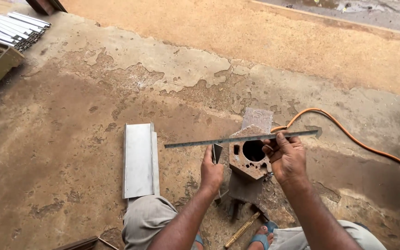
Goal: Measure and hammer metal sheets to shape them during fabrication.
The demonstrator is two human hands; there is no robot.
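Crouched on the concrete floor point(70, 153), the right hand point(287, 159) pinches a steel ruler point(241, 138) level across a rusty block point(250, 155); the left hand point(212, 169) grips a small metal strip point(217, 153) upright beneath it for measuring.

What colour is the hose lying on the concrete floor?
Orange; the thin curved hose shows in the head view.

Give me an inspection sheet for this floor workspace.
Surface: bare concrete floor, stained and flaking.
Job's things: steel ruler laid across a small metal piece and a rusty hexagonal block with a round hole.
Clutter: folded sheet channel left of the hands; wooden handle by the feet.
Grips: left hand holds the small piece; right hand pinches the ruler.
Cables: orange hose runs right.
Surroundings: metal strips, stacked far left.
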